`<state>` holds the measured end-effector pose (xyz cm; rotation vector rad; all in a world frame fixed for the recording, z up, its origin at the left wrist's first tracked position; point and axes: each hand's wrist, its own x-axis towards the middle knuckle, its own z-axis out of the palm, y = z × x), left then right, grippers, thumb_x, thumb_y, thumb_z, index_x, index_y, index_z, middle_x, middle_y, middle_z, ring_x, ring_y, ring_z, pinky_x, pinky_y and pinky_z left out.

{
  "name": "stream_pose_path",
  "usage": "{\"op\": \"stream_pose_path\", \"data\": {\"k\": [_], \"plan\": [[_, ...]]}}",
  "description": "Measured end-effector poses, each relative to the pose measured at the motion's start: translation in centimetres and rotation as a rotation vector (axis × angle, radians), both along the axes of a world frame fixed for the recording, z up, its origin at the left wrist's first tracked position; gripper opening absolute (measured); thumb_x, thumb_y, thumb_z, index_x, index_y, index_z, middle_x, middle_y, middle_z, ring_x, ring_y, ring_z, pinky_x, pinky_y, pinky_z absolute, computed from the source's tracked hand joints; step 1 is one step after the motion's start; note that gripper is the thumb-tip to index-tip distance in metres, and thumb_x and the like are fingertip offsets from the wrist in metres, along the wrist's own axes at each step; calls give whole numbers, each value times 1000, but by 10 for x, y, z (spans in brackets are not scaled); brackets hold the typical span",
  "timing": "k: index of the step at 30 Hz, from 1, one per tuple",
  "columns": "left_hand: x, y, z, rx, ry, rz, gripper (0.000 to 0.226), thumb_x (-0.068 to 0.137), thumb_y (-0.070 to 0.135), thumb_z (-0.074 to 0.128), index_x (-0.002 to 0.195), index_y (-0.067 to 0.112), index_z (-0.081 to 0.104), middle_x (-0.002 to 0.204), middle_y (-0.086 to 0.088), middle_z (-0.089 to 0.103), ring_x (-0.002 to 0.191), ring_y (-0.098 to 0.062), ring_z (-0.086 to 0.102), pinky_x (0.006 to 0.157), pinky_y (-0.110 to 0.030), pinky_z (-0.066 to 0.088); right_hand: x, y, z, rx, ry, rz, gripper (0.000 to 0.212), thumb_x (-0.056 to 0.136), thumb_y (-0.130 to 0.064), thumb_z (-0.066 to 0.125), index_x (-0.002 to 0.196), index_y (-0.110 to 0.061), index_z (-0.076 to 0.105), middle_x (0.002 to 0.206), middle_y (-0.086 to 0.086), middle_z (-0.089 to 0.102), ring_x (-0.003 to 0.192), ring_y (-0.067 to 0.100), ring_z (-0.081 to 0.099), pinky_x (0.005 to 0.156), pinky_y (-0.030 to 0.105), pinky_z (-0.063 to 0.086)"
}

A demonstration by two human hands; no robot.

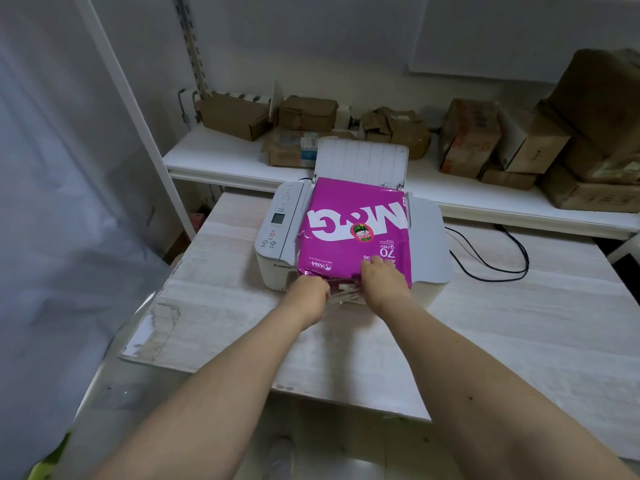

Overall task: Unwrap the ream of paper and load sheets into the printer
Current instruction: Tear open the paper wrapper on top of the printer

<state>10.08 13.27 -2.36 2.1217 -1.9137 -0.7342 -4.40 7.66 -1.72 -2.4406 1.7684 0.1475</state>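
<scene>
Two bare forearms reach in from the near edge over a pale wood-grain table (pixel 485 323). At its near left corner lies a flat clear plastic sheet (pixel 152 327). The left hand (pixel 306 294) is closed, gripping the torn wrapper at the near end of the ream of paper (pixel 353 226); thin pale strips of wrapping stretch between the two hands there. The right hand (pixel 382 277) lies just right of it, fingers curled down over the near top edge of the ream, pinching the wrapper at the opening.

The ream is wrapped in magenta with large white "M&G" lettering and a "70 g/m²" mark, all upside down from this view. It lies flat on top of a white Canon printer (pixel 277 237), covering most of the lid; the wrapper's near end is crumpled and partly open. The printer's control panel with a small screen shows on its left side, and its rear paper support (pixel 360 161) stands raised just behind the ream's far end.

A black cable (pixel 502 251) loops over the table to the right of the printer. Beyond, a white shelf (pixel 214 157) runs along the wall, carrying brown cardboard boxes (pixel 519 140), stacked higher at the far right.
</scene>
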Motion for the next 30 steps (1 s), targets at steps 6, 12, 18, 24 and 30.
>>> {"op": "stream_pose_path", "data": {"k": [6, 12, 18, 24, 30], "plan": [[4, 4, 2, -5, -50, -7, 31, 81, -5, 49, 101, 4, 70, 108, -21, 64, 101, -35, 60, 83, -32, 48, 2, -7, 2, 39, 101, 71, 34, 92, -6, 54, 126, -5, 49, 123, 16, 54, 116, 32, 50, 98, 44, 49], [4, 2, 1, -10, -127, 0, 28, 76, -11, 43, 90, 0, 66, 102, -23, 63, 94, -38, 60, 77, -41, 51, 0, -19, 4, 127, 353, 272, 67, 79, -41, 73, 131, -8, 46, 124, 13, 58, 118, 31, 50, 102, 40, 44], [8, 7, 4, 20, -187, 23, 20, 78, 3, 48, 89, 3, 65, 100, -20, 64, 93, -38, 61, 69, -37, 47, -4, -21, 2, 90, 355, 257, 28, 94, -7, 51, 122, -8, 56, 119, 14, 64, 113, 32, 52, 104, 43, 45], [48, 25, -1, 112, -308, 193, 24, 81, 5, 47, 95, 4, 65, 105, -18, 66, 93, -35, 62, 71, -33, 47, -1, -18, -2, 36, 400, 255, 28, 93, -5, 50, 119, -11, 59, 120, 11, 65, 118, 31, 49, 106, 40, 42], [92, 41, -2, 137, -266, 445, 12, 79, 1, 46, 71, 10, 48, 98, -13, 66, 75, -27, 51, 63, -28, 44, 11, -11, 4, 87, 386, 168, 44, 89, -30, 63, 126, -10, 50, 121, 10, 59, 122, 30, 47, 99, 45, 46]]}}
